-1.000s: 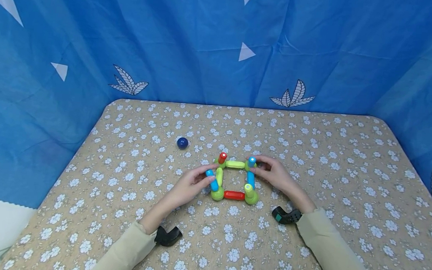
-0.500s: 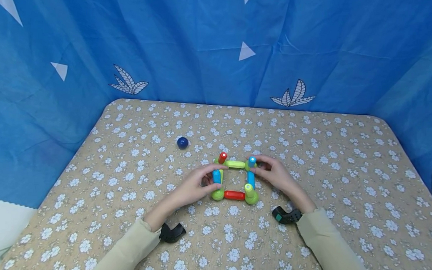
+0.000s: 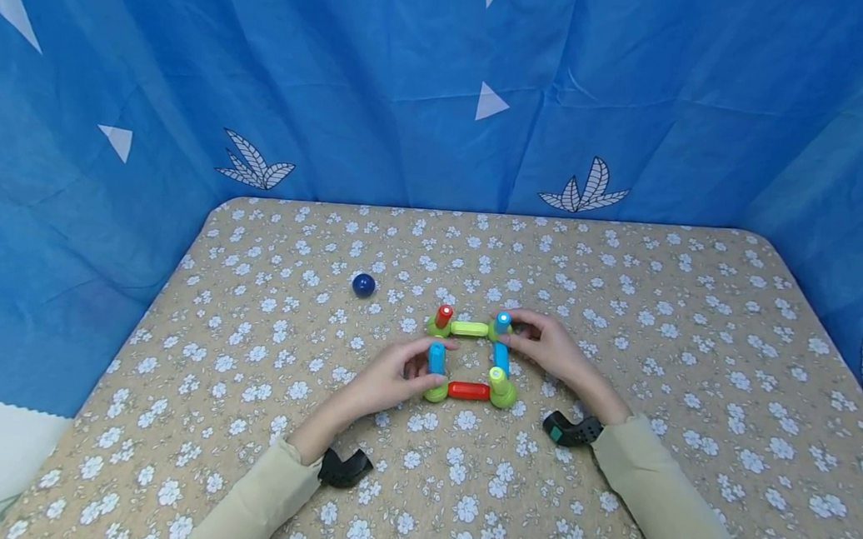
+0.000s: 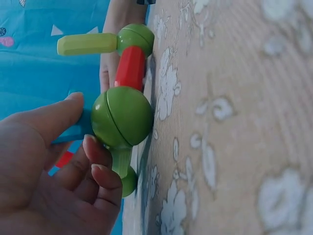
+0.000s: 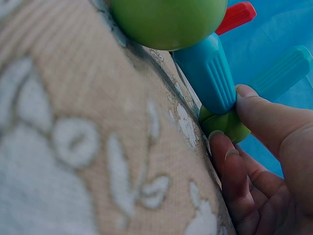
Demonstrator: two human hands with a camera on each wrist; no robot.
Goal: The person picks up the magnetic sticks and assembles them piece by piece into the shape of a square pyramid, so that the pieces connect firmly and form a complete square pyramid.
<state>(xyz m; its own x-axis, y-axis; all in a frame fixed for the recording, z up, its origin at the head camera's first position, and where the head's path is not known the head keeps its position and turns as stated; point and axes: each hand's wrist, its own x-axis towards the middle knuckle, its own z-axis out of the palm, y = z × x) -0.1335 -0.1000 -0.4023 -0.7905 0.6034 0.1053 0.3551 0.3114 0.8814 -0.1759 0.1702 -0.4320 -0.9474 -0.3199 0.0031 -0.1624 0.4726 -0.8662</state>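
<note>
A square frame of coloured rods and green balls lies on the table, with a rod standing up from each corner. My left hand (image 3: 392,377) holds the blue rod (image 3: 436,357) at the near left corner, upright on its green ball (image 4: 122,116). At the far right corner my right hand (image 3: 552,346) grips the green ball (image 5: 234,128) below another upright blue rod (image 5: 284,72). A red upright rod (image 3: 444,315) stands far left, a yellow-green one (image 3: 497,379) near right. The left side rod is mostly hidden by my left hand.
A loose dark blue ball (image 3: 363,286) lies on the flowered tablecloth (image 3: 659,344), beyond the frame to the left. Blue curtains (image 3: 414,93) hang behind the table and along its sides.
The near left blue rod leaned out to the left and now stands upright. My left hand has moved right with it. My right hand has stayed at the far right corner.
</note>
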